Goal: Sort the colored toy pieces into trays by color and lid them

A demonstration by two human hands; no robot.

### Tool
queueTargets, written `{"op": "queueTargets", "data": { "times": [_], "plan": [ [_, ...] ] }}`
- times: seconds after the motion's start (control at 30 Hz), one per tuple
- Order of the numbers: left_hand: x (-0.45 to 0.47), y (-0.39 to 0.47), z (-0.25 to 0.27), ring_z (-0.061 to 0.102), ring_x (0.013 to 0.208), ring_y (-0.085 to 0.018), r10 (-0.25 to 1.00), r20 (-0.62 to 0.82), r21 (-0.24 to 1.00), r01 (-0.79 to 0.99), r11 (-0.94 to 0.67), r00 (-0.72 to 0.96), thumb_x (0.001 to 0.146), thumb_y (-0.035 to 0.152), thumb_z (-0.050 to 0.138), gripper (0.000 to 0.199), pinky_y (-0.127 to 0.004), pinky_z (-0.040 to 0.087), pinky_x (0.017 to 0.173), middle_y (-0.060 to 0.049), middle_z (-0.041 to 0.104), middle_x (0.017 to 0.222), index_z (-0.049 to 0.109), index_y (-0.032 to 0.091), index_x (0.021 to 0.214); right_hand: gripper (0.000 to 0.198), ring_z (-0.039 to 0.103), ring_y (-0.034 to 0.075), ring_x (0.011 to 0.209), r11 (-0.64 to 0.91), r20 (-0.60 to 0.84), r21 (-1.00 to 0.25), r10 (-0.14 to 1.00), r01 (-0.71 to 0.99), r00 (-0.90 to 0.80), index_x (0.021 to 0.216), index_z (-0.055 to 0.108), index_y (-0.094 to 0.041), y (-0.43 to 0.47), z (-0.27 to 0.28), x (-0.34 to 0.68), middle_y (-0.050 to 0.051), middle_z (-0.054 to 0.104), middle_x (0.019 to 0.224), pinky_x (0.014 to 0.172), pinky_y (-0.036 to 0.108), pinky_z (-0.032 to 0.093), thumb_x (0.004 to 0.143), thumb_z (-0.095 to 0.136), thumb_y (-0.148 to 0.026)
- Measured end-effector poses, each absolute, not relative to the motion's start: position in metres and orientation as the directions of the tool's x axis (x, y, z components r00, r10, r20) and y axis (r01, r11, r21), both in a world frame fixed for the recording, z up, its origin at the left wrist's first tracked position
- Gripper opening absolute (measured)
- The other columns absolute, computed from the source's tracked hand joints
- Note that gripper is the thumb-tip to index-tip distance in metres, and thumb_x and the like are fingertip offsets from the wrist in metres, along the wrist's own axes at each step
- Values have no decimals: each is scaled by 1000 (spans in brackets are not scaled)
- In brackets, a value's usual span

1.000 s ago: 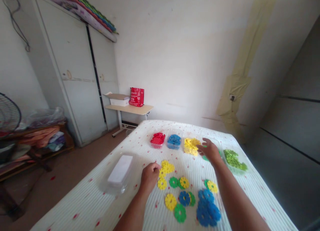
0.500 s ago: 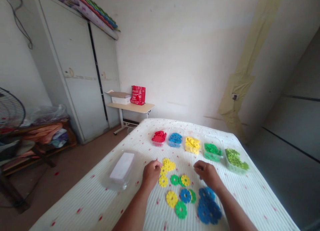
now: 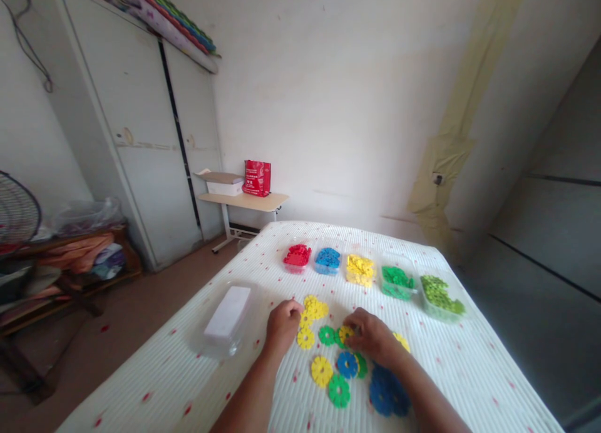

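My left hand (image 3: 283, 325) rests closed beside a small cluster of yellow flower-shaped plastic discs (image 3: 315, 307); whether anything sits inside its fingers is hidden. My right hand (image 3: 372, 335) is bent down with its fingertips on a yellow flower-shaped disc (image 3: 345, 334), which overlaps a green one. Left of that lies another green disc (image 3: 327, 335). Nearer to me are a yellow disc (image 3: 322, 371), a blue disc (image 3: 347, 364) partly over a green one, and a green disc (image 3: 339, 391). Under my right forearm spreads a pile of blue discs (image 3: 385, 390), with a yellow disc (image 3: 402, 341) showing past the wrist.
Across the bed-like white surface (image 3: 263, 395) stand clear tubs of red (image 3: 297, 258), blue (image 3: 327, 260), yellow (image 3: 360, 269), green (image 3: 397, 281) and light green pieces (image 3: 441, 297). A clear container with a white block (image 3: 228, 312) lies at left. A small table (image 3: 244, 199) stands behind.
My right hand has moved left and down onto the yellow disc. A yellow disc beyond its wrist has come into sight. My left hand stays by the yellow cluster.
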State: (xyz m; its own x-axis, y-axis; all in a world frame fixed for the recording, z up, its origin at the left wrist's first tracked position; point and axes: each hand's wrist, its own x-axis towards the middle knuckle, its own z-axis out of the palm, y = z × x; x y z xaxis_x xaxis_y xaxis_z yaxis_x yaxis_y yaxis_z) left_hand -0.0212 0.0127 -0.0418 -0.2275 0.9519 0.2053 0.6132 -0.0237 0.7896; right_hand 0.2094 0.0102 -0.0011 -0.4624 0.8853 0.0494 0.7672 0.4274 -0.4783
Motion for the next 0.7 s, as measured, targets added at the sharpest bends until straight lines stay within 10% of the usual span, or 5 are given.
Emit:
{"op": "queueTargets", "data": {
  "times": [0.43, 0.7],
  "plan": [
    [-21, 11, -40, 59, 73, -11, 957, 184, 789, 614, -7, -225, 69, 6, 45, 22, -19, 40, 68, 1, 67, 72, 65, 17, 67, 5, 41, 8, 54, 299, 187, -662, 954, 688, -234, 63, 48, -18, 27, 9, 251, -5, 45, 56, 50, 19, 31, 62, 50, -14],
    [-20, 11, -37, 59, 73, -12, 958, 172, 789, 614, 5, -228, 69, 7, 44, 23, -20, 40, 68, -1, 68, 73, 64, 16, 68, 34, 42, 5, 39, -56, -297, -660, 935, 749, -192, 83, 57, -17, 27, 7, 315, -7, 51, 55, 38, 17, 30, 51, 52, -5]
  ]
}}
